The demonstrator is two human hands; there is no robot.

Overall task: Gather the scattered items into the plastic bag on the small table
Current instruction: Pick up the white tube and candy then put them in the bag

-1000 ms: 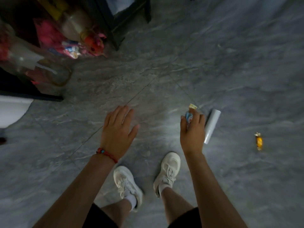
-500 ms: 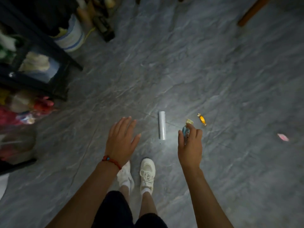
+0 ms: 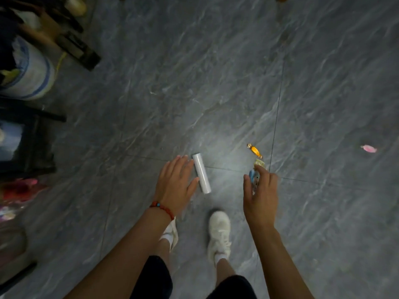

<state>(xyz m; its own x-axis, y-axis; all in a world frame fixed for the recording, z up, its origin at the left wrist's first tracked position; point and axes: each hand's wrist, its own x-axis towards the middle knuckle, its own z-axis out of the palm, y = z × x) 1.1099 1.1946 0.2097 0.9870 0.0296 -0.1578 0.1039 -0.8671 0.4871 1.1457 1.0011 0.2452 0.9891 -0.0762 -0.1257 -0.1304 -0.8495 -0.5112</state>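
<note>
A: What do the hands hold?
B: The right hand (image 3: 260,195) pinches a small blue-and-yellow wrapper (image 3: 255,174) in its fingers. The left hand (image 3: 176,185) is empty, fingers spread flat.
A: And the loose items?
B: A white roll (image 3: 201,173) lies on the floor (image 3: 194,83) just beside the left fingers; an orange candy (image 3: 255,150) just beyond the right fingers; a pink candy (image 3: 369,148) well to their right.

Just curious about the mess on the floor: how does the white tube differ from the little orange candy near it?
The white tube is plain, long and cylindrical; the orange candy is far smaller, shiny, with twisted wrapper ends. The tube lies right beside the open left hand; the candy lies just beyond the right hand, which already holds wrapped sweets. Both lie flat on the grey floor, not yet picked up.
</note>
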